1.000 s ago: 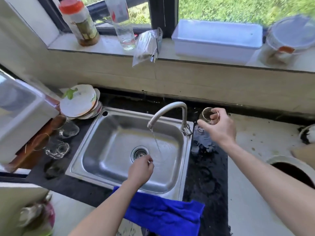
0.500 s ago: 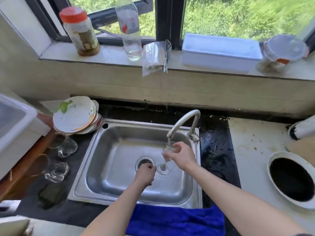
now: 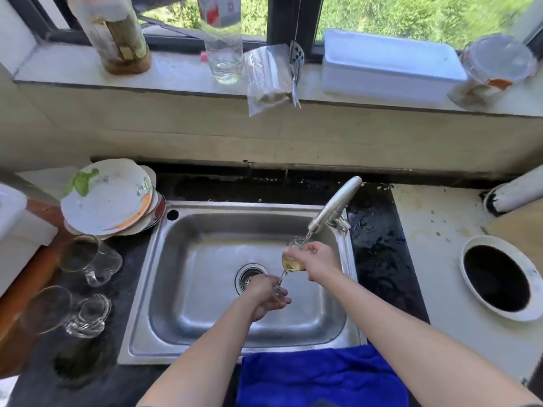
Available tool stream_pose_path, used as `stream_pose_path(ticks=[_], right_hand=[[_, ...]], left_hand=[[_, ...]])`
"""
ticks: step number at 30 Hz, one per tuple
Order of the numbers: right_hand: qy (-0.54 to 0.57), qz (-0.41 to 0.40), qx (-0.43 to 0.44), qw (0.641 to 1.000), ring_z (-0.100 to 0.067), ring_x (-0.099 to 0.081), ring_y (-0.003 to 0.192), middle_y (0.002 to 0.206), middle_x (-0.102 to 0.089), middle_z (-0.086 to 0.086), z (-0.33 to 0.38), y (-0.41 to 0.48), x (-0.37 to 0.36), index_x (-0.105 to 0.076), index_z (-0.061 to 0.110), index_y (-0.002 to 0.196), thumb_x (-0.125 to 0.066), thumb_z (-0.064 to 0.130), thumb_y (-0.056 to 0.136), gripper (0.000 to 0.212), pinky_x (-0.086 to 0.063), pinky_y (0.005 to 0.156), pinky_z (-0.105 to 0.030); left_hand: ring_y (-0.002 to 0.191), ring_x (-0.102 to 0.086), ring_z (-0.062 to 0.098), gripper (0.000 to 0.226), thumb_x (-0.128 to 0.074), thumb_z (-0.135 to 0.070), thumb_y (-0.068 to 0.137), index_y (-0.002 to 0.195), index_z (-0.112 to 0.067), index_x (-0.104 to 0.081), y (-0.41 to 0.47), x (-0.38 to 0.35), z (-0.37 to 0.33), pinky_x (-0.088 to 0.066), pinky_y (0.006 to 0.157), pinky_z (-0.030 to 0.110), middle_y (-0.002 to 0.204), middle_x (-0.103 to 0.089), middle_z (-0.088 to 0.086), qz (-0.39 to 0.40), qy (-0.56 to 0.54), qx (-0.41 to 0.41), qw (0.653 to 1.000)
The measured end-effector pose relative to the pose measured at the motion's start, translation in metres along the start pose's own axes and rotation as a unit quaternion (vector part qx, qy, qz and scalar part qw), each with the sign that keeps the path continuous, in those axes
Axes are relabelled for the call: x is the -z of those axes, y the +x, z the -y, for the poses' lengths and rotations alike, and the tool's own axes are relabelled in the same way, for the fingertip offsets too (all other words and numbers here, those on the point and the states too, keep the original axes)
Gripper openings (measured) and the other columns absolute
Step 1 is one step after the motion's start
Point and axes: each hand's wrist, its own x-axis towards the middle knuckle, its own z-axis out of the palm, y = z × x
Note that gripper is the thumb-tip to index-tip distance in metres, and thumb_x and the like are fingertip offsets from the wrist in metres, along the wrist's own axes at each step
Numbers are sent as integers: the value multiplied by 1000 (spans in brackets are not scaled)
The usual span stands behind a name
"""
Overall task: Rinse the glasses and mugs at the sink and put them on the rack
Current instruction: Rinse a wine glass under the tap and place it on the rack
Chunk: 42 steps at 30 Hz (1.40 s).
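While wet, black counter [image 3: 379, 259] around sink [image 3: 199, 248]

The location is a domestic kitchen. A single-bowl stainless-steel sink [image 3: 235, 205] with a swivel tap [image 3: 335, 205] is set into a dark, wet countertop [image 3: 379, 259]. Plates [image 3: 108, 198] are stacked at the sink's rear left corner, and two clear glass mugs [image 3: 91, 259] sit on the counter just in front of them. A blue cloth [image 3: 320, 377] hangs over the sink's front edge. The windowsill [image 3: 176, 73] above carries a food jar [image 3: 117, 33], a plastic bottle [image 3: 223, 51] and a white lidded box [image 3: 390, 66]. The window behind faces greenery.
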Motion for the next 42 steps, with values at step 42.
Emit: stream_pose_path(ticks=[42], right_hand=[[-55, 142, 88, 984, -22, -70, 65, 95, -67, -8, 20, 8, 42, -59, 18, 100, -85, 43, 67, 49, -52, 56, -30]], left_hand=[[45, -36, 16, 7, -45, -12, 98, 98, -12, -52, 1, 10, -18, -30, 39, 19, 69, -52, 11, -51, -89, -71, 992]])
